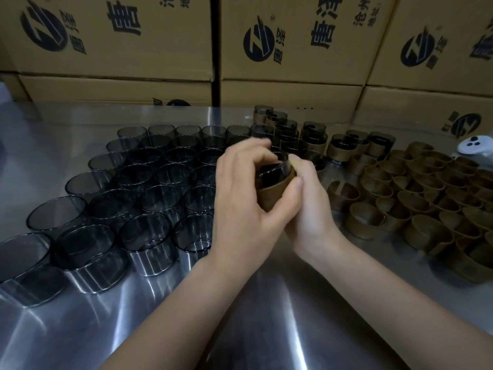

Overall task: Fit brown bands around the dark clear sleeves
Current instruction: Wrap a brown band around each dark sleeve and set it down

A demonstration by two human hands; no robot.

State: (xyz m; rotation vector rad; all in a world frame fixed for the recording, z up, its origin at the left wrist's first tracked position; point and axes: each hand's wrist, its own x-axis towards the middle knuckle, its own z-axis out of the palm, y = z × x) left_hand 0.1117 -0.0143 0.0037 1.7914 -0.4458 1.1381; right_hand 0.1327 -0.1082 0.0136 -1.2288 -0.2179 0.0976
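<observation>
Above the middle of the steel table, both hands hold one dark clear sleeve (272,169) with a brown band (274,192) around its lower part. My left hand (245,198) grips it from the left, thumb across the band and fingers curled over the rim. My right hand (309,206) cups the band from the right and underneath. Several bare dark sleeves (149,182) stand in rows on the left. Loose brown bands (416,190) lie in rows on the right.
Several sleeves with bands fitted (314,137) stand at the back centre. A white controller (477,146) lies at the far right. Stacked cardboard boxes (288,44) wall off the table's far edge. Bare steel table (266,316) shows in front, under my forearms.
</observation>
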